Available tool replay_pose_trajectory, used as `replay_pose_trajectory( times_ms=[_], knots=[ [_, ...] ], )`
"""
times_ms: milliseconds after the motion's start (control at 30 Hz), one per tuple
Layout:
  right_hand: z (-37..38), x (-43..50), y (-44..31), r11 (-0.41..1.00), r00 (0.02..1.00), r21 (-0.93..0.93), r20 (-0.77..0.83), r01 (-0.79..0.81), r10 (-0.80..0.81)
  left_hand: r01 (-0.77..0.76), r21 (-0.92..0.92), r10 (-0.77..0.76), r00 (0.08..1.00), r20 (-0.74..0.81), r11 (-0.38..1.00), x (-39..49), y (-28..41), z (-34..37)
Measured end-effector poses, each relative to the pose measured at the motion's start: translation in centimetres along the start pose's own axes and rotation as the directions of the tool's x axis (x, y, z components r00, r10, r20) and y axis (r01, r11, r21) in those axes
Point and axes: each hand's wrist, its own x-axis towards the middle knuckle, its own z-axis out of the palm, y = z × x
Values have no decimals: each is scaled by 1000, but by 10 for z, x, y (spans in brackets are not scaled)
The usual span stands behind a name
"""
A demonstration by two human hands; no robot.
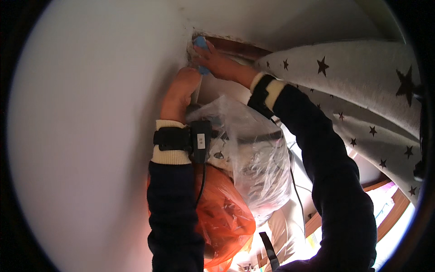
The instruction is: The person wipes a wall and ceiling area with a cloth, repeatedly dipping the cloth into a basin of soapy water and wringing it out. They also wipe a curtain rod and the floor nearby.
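Observation:
In the upper middle, my right hand (217, 63) is pressed up at the corner where two walls meet. A blue piece (200, 42), perhaps a cloth or sponge, lies under its fingers and shows again below the palm. My left hand (182, 86) is just below and to the left, close against the white wall (85, 119). Its fingers bend out of sight, so what they touch is hidden. Dark stains and flaking mark the wall corner (190, 51) around the blue piece. A reddish-brown wooden strip (238, 46) runs rightward from there.
Below my hands are a clear plastic bag (258, 163) with stuffed contents and an orange plastic bag (224, 217). A pale curtain with dark stars (360, 81) hangs at the right. A black wrist device (200, 141) with a cable is on my left forearm.

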Motion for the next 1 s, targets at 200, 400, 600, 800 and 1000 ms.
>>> replay_pose_trajectory(
  times_ms=[200,400,600,800,1000],
  knots=[
    [0,-15,16,918,921,-92,75,387,-381,218,-231,-216,976,34,948,-19,71,-13],
    [0,-7,12,996,992,-70,120,58,-49,348,-239,-333,938,102,907,-32,102,-38],
    [20,-20,-5,876,875,49,53,480,-482,210,-234,-180,973,143,949,-28,87,-48],
    [9,-17,-1,889,915,234,-2,393,-403,237,-304,-216,971,102,923,-29,86,-40],
    [-2,-25,46,943,992,329,-128,45,-3,293,-395,-265,956,126,870,-30,88,-39]
  ],
)
